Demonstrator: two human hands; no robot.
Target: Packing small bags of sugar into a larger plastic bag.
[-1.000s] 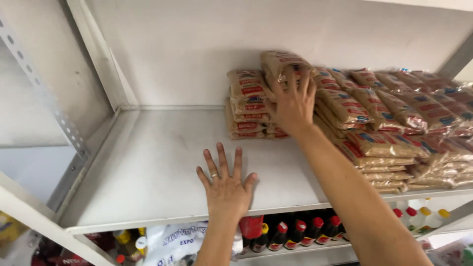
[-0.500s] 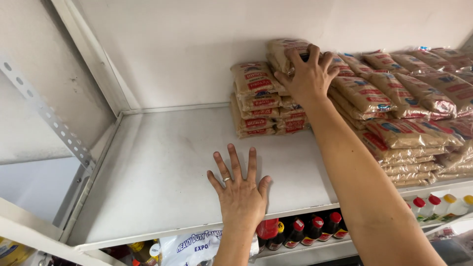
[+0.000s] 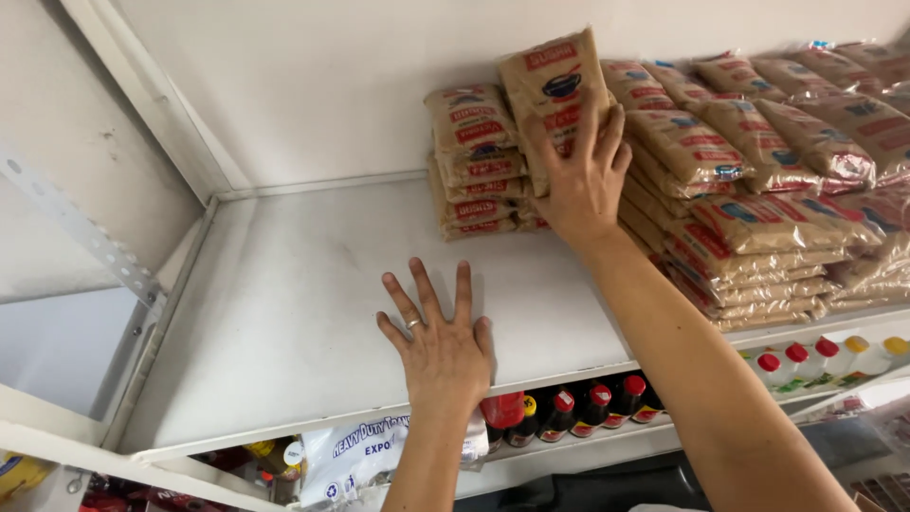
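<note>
The right hand [image 3: 580, 175] now tilts a tan packet [image 3: 556, 90] up off the stack, fingers curled around it. The left hand [image 3: 441, 346] stays flat and spread on the white shelf [image 3: 284, 313].

Both forearms are bare, with no sleeves, watch or bracelet showing anywhere up to the frame edge at 6 o'clock. The left hand [image 3: 441, 346] wears one thin, pale metal ring on its ring finger. The right hand [image 3: 580, 180] carries no ring that shows, and its nails look short and unpainted.
</note>
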